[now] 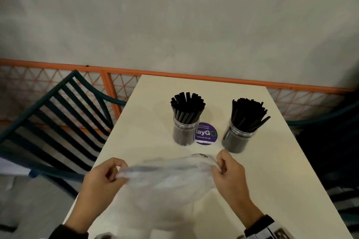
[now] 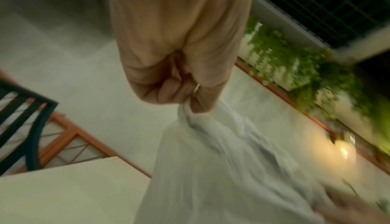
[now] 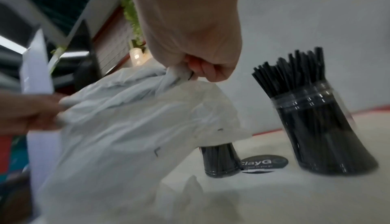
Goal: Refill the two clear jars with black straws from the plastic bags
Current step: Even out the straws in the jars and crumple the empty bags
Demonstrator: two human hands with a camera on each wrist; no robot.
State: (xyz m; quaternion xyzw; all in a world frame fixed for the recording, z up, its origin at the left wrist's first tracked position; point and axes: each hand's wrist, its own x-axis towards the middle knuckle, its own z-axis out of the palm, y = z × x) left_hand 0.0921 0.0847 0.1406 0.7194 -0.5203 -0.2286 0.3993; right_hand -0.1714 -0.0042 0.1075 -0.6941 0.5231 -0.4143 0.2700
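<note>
Two clear jars packed with black straws stand upright on the cream table [image 1: 147, 114]: the left jar [image 1: 185, 132] and the right jar [image 1: 238, 137], which is also in the right wrist view [image 3: 329, 137]. A thin translucent plastic bag [image 1: 167, 178] is stretched between both hands above the table's near half. My left hand [image 1: 105, 175] pinches its left end, shown bunched in the left wrist view [image 2: 190, 109]. My right hand [image 1: 225, 169] pinches the right end [image 3: 181, 72]. No straws show inside the bag.
A purple round sticker [image 1: 206, 134] lies on the table between the jars. A dark slatted chair [image 1: 54, 122] stands at the left, and another dark chair [image 1: 334, 141] at the right. An orange lattice fence [image 1: 116, 85] runs behind the table.
</note>
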